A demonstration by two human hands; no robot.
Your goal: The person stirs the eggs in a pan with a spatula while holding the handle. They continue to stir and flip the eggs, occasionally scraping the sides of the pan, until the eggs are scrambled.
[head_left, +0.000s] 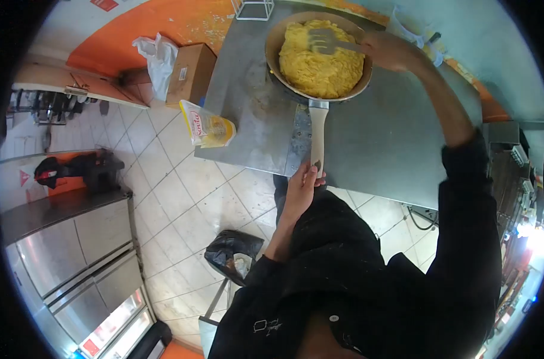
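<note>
A frying pan (pixel 367 75) with a long pale handle (pixel 317 134) sits at the far part of the steel table, full of a thick yellow egg-like mixture (pixel 320 75). The end of that handle is gripped by my left hand (pixel 303 184), near the table's front edge. My right hand (pixel 394 51) is closed round a slotted spatula (pixel 326 42), whose head lies over the top of the yellow mixture. Left of the pan, a plastic pouch (pixel 209 127) with yellow contents and red lettering rests at the table's left corner.
The steel table (pixel 391 143) meets the wall at the back, where a clear plastic jug (pixel 403 27) and a white wire rack (pixel 253 9) stand. A cardboard box (pixel 190 72) and white bag (pixel 156 60) are left. On the floor is a black-bagged bin (pixel 227 242).
</note>
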